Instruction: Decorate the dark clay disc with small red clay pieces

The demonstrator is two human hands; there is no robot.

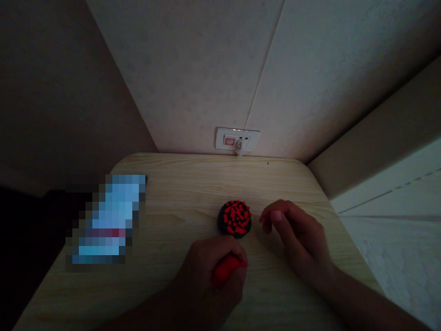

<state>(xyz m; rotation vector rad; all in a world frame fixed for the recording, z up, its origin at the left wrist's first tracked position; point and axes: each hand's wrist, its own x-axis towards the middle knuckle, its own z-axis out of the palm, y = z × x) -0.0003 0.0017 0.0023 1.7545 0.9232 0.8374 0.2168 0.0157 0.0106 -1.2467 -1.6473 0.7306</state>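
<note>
My left hand [210, 271] is closed around a lump of red modelling clay [225, 272], which shows between the thumb and the curled forefinger. Just beyond it on the table sits a round black piece [221, 224], its top dotted with small red bits and short strips [237, 216] that look like the same clay. To the right of this piece is my right hand [296, 234], fingers curled in and thumb pressed against them. Its fingertips are close to the black piece but apart from it. Whatever they may pinch is too small or hidden to make out.
A pale wooden table [179, 184] with rounded corners stands against the wall. On its left side lies a blurred-out bright screen [110, 216]. A wall socket [237, 139] with a plug is behind the table. A tiny red crumb [268, 163] lies near the back edge.
</note>
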